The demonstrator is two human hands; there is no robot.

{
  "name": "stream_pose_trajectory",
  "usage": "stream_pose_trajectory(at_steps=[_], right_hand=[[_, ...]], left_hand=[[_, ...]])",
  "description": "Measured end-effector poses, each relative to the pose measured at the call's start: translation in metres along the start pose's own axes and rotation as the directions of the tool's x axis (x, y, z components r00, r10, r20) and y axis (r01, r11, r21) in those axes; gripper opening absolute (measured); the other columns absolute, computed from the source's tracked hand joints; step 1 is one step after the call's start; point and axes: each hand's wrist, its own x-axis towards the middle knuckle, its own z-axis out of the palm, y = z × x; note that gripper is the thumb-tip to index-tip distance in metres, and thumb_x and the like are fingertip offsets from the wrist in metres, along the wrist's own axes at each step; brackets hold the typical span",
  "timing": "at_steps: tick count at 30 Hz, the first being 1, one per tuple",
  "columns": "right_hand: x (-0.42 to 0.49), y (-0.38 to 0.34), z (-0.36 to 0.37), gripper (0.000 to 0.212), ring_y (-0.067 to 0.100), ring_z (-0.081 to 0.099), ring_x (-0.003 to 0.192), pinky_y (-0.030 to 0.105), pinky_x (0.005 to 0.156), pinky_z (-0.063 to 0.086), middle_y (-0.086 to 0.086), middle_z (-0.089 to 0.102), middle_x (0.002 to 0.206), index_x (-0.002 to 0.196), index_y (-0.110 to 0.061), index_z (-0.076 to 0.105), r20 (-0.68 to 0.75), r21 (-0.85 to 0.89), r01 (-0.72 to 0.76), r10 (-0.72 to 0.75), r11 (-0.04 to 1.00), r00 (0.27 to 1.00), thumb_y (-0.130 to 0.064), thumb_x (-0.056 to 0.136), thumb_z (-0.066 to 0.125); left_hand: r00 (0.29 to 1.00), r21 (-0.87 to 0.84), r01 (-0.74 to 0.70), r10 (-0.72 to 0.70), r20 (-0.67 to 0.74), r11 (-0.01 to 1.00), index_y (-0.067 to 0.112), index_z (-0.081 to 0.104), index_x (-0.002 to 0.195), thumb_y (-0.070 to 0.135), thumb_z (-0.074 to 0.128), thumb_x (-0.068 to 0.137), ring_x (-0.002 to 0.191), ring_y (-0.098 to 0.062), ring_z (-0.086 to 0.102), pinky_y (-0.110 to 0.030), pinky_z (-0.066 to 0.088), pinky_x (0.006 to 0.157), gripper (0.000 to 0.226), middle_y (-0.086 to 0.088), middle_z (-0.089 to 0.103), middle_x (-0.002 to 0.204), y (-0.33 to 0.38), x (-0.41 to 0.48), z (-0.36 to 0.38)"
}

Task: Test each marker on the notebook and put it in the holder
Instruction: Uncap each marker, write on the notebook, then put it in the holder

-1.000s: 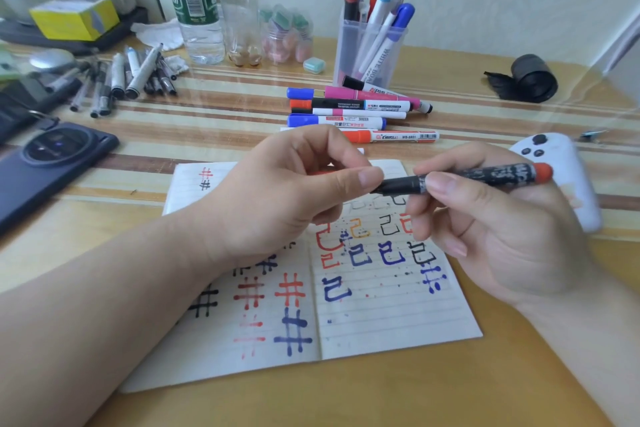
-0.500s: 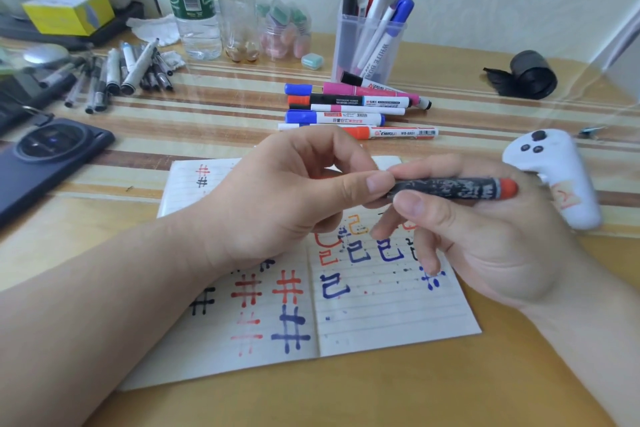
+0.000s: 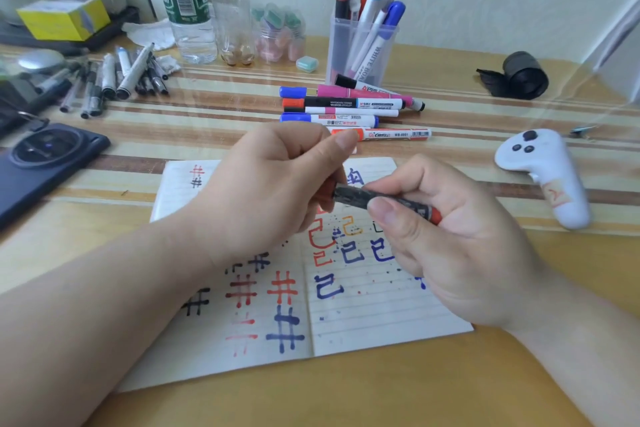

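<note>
Right up close on the tabletop (image 3: 346,402), lying open and flat: notebook (image 3: 363,319), both pages crowded with red, blue and black hash marks and hooked strokes, ink spatter all over the right page. Just above the pages, held roughly level and clear of the paper: black marker (image 3: 377,199), orange-red butt end pointing right. Pinched on the barrel by the right hand (image 3: 460,246), thumb across the front, fingers (image 3: 415,173) curled over from behind. Gripped at the other end inside the left hand (image 3: 270,191), fingers wrapped tight round it, thumb poking out on top, a sliver of orange showing at the fist. Cap on or off? Can't tell, with that end buried in the fist. Out to the right, lying on its side: white controller (image 3: 543,180). Over at the left edge: dark phone (image 3: 45,163), camera ring up. Further back, mid-tabletop, stacked in a tight row and touching: loose markers (image 3: 346,111), blue, orange and pink caps. Right behind them, standing upright: clear holder (image 3: 360,45), packed with markers. Left of that: mint eraser (image 3: 307,63), jar (image 3: 277,35) of pastel bits, two plastic bottles (image 3: 187,10). Far left: heap of grey pens (image 3: 114,80), yellow box (image 3: 64,17). Far right: black roll (image 3: 523,74).
</note>
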Motion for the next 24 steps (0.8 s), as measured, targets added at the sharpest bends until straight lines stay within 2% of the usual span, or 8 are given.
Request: stream_pose_trajectory(at_steps=[4,8,12,15,17,19,21,24], right_hand=[[0.000,-0.003,-0.002,0.014,0.001,0.041,0.049,0.015,0.054,0.035,-0.019,0.052,0.060,0.096,-0.020,0.060,-0.018,0.037,0.027,-0.027,0.999,0.999,-0.032,0.094,0.066],[0.009,-0.015,-0.007,0.019,0.014,0.030,0.044,0.020,0.045,0.031,0.002,0.042,0.059,0.097,-0.015,0.060,-0.106,0.313,0.045,-0.012,0.949,0.994,-0.012,0.087,0.076],[0.018,-0.013,-0.013,0.017,0.018,0.044,0.056,0.027,0.047,0.040,0.005,0.047,0.070,0.102,-0.008,0.061,-0.236,0.443,0.100,0.008,0.891,0.972,-0.006,0.085,0.064],[0.016,-0.003,-0.013,0.023,0.017,0.055,0.069,0.028,0.058,0.047,0.005,0.055,0.078,0.110,-0.006,0.066,-0.283,0.418,0.067,0.059,0.906,0.957,-0.004,0.088,0.061],[0.016,-0.002,-0.014,0.023,0.016,0.058,0.075,0.027,0.062,0.049,0.003,0.059,0.084,0.112,-0.006,0.067,-0.317,0.395,0.078,0.056,0.915,0.947,-0.004,0.089,0.070],[0.016,-0.003,-0.015,0.027,0.014,0.059,0.079,0.027,0.063,0.050,0.004,0.063,0.090,0.107,-0.009,0.070,-0.352,0.394,0.088,0.062,0.915,0.934,-0.013,0.081,0.074],[0.014,-0.002,-0.016,0.025,0.016,0.061,0.082,0.029,0.066,0.050,0.006,0.067,0.095,0.102,-0.017,0.074,-0.372,0.331,0.083,0.049,0.940,0.927,-0.023,0.078,0.076],[0.010,-0.009,-0.015,0.024,0.022,0.066,0.086,0.030,0.067,0.051,0.009,0.073,0.100,0.103,-0.021,0.076,-0.394,0.149,0.082,-0.017,0.985,0.919,-0.036,0.085,0.078]], left_hand=[[0.998,0.105,-0.040,0.044,-0.042,0.994,0.013,0.053,0.058,0.055,0.055,0.090,0.032,-0.012,0.034,-0.018,0.029,0.038,0.053,0.009,0.042,0.039,0.006,0.002,0.001],[0.995,0.012,-0.087,0.087,0.049,0.996,0.015,0.049,0.065,0.049,0.055,0.095,0.037,-0.010,0.029,-0.018,0.026,0.041,0.046,0.008,0.040,0.046,0.010,-0.001,0.005],[0.999,-0.044,-0.036,0.038,0.035,0.998,0.004,0.047,0.080,0.034,0.048,0.105,0.046,-0.010,0.030,-0.024,0.026,0.045,0.039,0.011,0.043,0.055,-0.001,0.005,-0.006],[0.996,0.028,-0.076,0.077,-0.033,0.997,0.008,0.055,0.089,0.037,0.052,0.100,0.049,-0.014,0.035,-0.031,0.033,0.051,0.030,0.007,0.049,0.061,-0.009,0.012,-0.020],[0.990,0.196,-0.121,0.132,-0.044,0.973,0.020,0.061,0.091,0.032,0.055,0.102,0.054,-0.018,0.048,-0.038,0.044,0.057,0.018,0.008,0.059,0.066,-0.011,0.012,-0.024],[0.986,0.316,-0.143,0.163,-0.038,0.938,0.027,0.065,0.091,0.023,0.058,0.102,0.063,-0.018,0.062,-0.040,0.054,0.067,0.013,0.005,0.067,0.072,-0.012,0.011,-0.024],[0.986,0.322,-0.132,0.158,-0.057,0.937,0.026,0.069,0.090,0.018,0.061,0.100,0.069,-0.017,0.068,-0.042,0.058,0.074,0.014,0.004,0.072,0.075,-0.011,0.009,-0.024],[0.984,0.390,-0.075,0.132,-0.120,0.918,0.031,0.070,0.086,0.028,0.067,0.096,0.073,-0.005,0.068,-0.022,0.055,0.073,0.011,0.016,0.073,0.081,-0.009,0.007,-0.023]])
